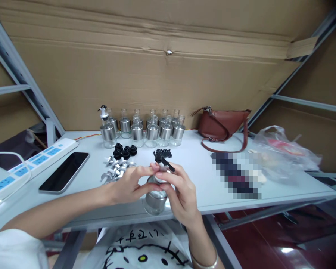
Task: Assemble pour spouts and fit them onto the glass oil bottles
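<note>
A glass bottle with a metal sleeve [155, 204] stands upright at the table's front edge, between my hands. On its neck sits a pourer spout [163, 167] with a black flap on top. My left hand [126, 185] pinches the spout from the left, thumb and forefinger closed on it. From the other side, my right hand [184, 192] has its fingers wrapped around the same spout. The fingers hide most of the bottle's neck. Just beyond lie several small black flaps [162, 153]. Silver spout pieces [117, 170] and black stoppers [124, 151] are heaped left of them.
Several sleeved bottles [137, 132] line the back; the leftmost bottle [108, 132] carries a spout. A phone [64, 173] and a power strip [39, 160] lie left. A brown handbag [224, 125], a pixelated patch [236, 175] and a plastic bag [288, 153] are right.
</note>
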A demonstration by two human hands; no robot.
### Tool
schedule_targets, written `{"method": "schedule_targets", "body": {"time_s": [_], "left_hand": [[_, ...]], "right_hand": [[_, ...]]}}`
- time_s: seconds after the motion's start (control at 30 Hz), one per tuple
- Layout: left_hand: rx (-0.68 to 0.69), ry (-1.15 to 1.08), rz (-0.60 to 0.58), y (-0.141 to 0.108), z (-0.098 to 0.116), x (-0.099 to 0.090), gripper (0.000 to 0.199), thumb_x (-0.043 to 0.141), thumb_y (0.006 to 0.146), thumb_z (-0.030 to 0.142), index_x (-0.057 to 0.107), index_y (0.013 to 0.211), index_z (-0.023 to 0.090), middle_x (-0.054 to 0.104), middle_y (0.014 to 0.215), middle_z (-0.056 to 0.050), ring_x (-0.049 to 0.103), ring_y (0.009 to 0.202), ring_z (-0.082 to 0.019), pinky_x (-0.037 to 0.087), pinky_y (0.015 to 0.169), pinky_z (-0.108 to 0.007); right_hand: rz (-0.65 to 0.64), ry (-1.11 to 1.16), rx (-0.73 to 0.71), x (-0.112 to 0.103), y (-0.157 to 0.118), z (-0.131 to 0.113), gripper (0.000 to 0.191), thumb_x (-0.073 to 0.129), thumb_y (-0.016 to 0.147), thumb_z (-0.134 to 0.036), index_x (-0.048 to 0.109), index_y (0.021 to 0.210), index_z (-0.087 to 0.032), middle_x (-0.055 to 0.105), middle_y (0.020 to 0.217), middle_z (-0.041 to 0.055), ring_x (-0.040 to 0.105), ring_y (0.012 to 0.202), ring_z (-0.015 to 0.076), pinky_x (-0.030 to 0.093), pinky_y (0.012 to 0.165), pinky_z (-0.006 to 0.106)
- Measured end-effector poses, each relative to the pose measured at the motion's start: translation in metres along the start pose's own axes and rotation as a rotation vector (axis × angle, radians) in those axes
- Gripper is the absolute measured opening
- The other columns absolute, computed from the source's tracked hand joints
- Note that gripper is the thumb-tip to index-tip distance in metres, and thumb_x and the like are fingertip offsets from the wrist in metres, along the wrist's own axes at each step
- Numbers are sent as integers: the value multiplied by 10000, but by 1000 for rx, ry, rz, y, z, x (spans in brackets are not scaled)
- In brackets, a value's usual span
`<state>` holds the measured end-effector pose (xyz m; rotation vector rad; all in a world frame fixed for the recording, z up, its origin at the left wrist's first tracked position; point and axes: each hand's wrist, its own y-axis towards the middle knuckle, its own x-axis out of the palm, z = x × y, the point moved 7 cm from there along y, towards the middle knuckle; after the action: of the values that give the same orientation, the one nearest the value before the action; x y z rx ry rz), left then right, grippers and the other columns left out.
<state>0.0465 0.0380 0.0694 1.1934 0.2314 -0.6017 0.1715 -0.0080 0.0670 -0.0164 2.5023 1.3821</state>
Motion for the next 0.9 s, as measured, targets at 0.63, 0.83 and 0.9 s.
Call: {"method": "schedule_targets", "body": {"time_s": [0.63,0.83,0.9], "left_hand": [[-434,420,451,62,-59,-141,408,635,810,213,533,1204,182,690,1066,-67,691,983,-226,531,959,-408],[-561,567,454,43,-105,-151,354,638,768,187,544,1108,164,706,1039,-73,695,941,-230,532,920,-391],[-586,583,446,38,-119,-150,344,629,771,189,535,1100,155,704,1057,-91,695,943,-237,531,913,-387]], "right_hand": [[817,276,346,-24,-49,50,206,456,947,-386,508,1089,-245,592,968,39,619,826,185,473,795,411],[749,298,358,-21,-48,51,202,447,960,-387,519,1070,-234,608,924,30,614,808,180,468,798,411],[731,293,370,-21,-48,52,205,437,964,-391,518,1064,-230,614,901,27,616,798,180,471,797,414]]}}
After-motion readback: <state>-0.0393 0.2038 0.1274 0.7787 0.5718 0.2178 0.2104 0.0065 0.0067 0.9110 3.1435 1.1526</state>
